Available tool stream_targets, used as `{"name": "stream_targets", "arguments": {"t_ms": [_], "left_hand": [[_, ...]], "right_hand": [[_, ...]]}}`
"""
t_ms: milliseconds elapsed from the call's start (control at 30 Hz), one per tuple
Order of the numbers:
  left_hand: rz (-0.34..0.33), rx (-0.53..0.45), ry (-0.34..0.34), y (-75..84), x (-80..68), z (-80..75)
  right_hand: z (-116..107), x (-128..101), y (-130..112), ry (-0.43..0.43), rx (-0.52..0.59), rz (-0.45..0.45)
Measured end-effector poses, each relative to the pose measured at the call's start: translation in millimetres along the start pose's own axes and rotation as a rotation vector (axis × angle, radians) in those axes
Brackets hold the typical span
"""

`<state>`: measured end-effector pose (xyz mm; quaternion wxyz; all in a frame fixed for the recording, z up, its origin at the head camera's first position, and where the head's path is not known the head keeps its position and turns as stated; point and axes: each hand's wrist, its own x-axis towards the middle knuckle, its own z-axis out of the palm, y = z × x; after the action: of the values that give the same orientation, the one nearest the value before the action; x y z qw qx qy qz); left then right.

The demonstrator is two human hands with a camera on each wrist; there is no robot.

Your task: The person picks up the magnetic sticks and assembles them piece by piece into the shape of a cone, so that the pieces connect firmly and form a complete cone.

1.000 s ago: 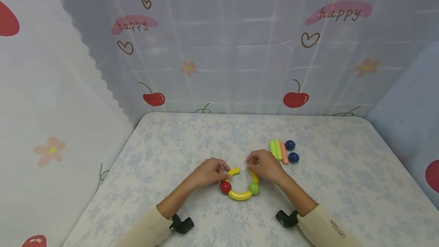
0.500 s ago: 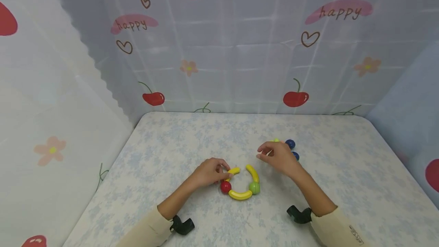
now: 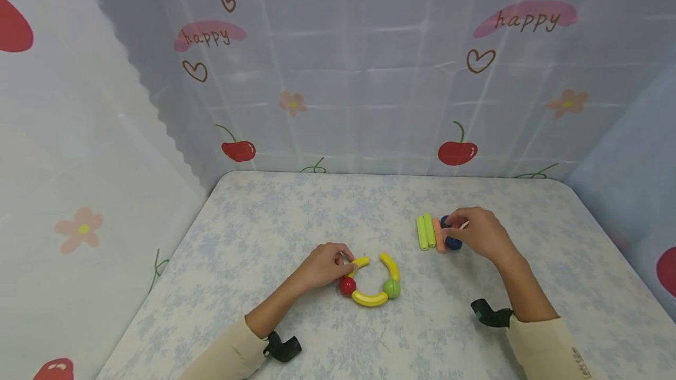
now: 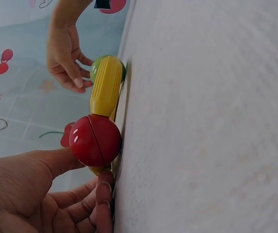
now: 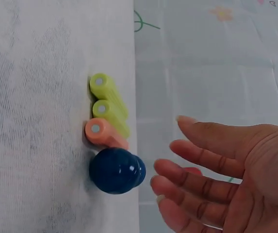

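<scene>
My left hand pinches a curved yellow rod, its thumb and fingers close by the red ball. That rod belongs to a ring with a gap at its far side: a ridged yellow rod at the front, a green ball and another curved yellow rod on the right. Over at the right, my right hand hovers with loosely bent fingers and nothing in them. It is close to two dark blue balls, partly covering them in the head view.
Two lime-green rods and an orange rod lie side by side left of the blue balls. Pale discs show in their ends. The patterned table meets a printed curtain behind.
My right hand has let go of the right curved yellow rod and moved right and back, over the lime rods, to the blue balls. The left hand stays where it was.
</scene>
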<state>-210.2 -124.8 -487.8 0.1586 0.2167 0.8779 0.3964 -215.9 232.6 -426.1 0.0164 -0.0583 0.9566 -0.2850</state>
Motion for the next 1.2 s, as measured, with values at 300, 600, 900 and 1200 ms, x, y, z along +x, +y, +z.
{"name": "stream_targets", "arguments": {"t_ms": [300,600,900,1200], "left_hand": [[-0.01,0.022,0.031,-0.8,-0.4,1.9],[0.001,0.054,0.05,-1.2,0.0,4.8],[-0.017,0.074,0.054,-0.2,0.4,5.4],[-0.012,0.073,0.062,0.8,-1.4,5.1]], "right_hand": [[2.1,6.9,15.8,-0.171,-0.078,0.161],[7.8,8.1,21.9,-0.192,-0.079,0.138],[-6.7,-2.6,3.1,-0.124,-0.035,0.033],[6.8,-6.1,-31.5,-0.11,0.131,-0.09]]}}
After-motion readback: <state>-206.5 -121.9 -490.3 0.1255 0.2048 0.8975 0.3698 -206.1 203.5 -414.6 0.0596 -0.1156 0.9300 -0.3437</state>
